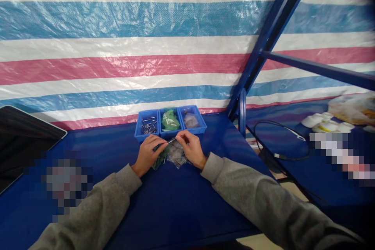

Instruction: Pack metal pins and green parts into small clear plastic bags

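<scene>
My left hand point(150, 154) and my right hand point(191, 148) meet just in front of the blue bins, fingertips pinched together. Between them runs a small slender metal piece point(172, 140), held at both ends; its exact kind is too small to make out. Right below lie clear plastic bags point(177, 155) with small items in them, and a green plastic bag point(159, 161) partly covered by my left hand. The left blue bin point(140, 137) holds several thin metal pieces point(149, 125). In the middle bin sits a green bag point(170, 120), in the right one a clear bag point(190, 120).
A dark screen-like panel point(26, 140) stands at the left edge of the blue table point(175, 207). A blue metal frame point(254, 62) rises on the right. Beyond it are a black cable point(281, 159), white rolls point(326, 123) and a plastic bag point(354, 107). Striped sheeting point(131, 62) hangs behind.
</scene>
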Demonstrator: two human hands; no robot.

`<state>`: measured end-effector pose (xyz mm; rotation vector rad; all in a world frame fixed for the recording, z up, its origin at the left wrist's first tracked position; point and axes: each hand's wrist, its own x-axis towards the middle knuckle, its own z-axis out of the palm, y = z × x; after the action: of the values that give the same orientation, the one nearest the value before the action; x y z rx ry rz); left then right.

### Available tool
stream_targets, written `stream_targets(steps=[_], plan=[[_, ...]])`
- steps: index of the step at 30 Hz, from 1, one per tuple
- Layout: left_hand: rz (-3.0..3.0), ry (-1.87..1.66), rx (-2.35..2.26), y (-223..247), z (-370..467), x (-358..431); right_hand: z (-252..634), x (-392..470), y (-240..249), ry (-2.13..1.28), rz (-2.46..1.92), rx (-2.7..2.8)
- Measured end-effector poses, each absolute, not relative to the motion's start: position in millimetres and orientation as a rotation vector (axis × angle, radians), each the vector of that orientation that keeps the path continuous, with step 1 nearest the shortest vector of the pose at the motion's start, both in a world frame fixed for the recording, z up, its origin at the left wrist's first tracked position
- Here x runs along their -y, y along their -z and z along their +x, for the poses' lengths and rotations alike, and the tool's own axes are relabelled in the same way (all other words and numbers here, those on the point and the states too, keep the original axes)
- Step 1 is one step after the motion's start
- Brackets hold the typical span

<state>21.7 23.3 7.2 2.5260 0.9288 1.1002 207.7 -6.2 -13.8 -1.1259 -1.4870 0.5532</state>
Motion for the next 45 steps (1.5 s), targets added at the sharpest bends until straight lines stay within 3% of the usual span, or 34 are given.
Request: stream_targets(steps=[45], plan=[[2.448, -1.175, -0.931, -8.2, 19.7, -18.7, 207.8, 9.4, 9.2, -0.468, -1.080, 1.757]])
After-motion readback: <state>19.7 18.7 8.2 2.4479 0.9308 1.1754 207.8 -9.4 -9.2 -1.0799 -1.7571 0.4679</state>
